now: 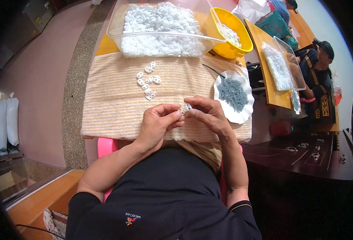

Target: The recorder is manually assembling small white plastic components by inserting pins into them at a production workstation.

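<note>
A yellow table (104,46) is covered by a striped beige cloth (112,108). Beyond the cloth, a clear tub (160,44) and a yellow bowl (234,48) are set. On its right edge a white dish (240,116) is placed; loose white pieces (148,82) are scattered mid-cloth.

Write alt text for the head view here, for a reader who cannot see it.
The left hand and right hand pinch a small white plastic piece together over a striped beige cloth. Loose white pieces lie on the cloth; a clear tub of them and a yellow bowl stand behind, and a white dish of grey bits lies at right.
</note>
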A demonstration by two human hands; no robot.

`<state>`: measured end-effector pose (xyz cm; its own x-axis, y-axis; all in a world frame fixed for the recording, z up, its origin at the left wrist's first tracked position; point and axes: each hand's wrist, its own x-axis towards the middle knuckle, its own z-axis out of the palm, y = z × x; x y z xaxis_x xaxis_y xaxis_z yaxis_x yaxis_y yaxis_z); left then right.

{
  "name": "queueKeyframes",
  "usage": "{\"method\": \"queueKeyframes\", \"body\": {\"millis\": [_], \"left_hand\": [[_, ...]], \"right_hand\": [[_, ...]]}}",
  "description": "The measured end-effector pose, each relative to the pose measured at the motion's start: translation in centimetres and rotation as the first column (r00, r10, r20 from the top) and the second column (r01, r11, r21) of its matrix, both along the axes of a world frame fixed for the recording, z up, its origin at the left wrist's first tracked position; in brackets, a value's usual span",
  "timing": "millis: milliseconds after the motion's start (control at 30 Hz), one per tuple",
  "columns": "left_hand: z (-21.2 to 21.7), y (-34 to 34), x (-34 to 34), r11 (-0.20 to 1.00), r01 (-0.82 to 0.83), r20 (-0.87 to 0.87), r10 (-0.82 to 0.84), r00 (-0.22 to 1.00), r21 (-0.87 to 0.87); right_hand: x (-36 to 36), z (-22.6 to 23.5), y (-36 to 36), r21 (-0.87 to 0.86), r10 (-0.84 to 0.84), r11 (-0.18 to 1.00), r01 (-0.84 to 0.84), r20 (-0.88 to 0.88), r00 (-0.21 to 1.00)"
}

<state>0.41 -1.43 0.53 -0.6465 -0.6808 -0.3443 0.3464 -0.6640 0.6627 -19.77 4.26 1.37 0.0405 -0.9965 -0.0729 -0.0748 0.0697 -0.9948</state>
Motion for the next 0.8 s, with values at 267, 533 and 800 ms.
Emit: {"method": "queueKeyframes", "body": {"millis": [267,533,800], "left_hand": [[-0.1,0.0,0.0,1.000,0.015,0.002,-0.015,1.000,-0.022],[0.0,0.1,-0.1,1.000,0.026,0.001,-0.026,1.000,-0.006],[-0.1,0.1,0.0,1.000,0.022,0.016,-0.022,1.000,-0.017]], "right_hand": [[0.1,-0.2,0.1,0.016,0.005,1.000,-0.005,-0.010,1.000],[0.4,0.2,0.0,-0.017,0.040,0.999,-0.039,0.031,0.999],[0.3,0.9,0.4,0.043,-0.038,0.998,0.035,0.086,0.996]]}}
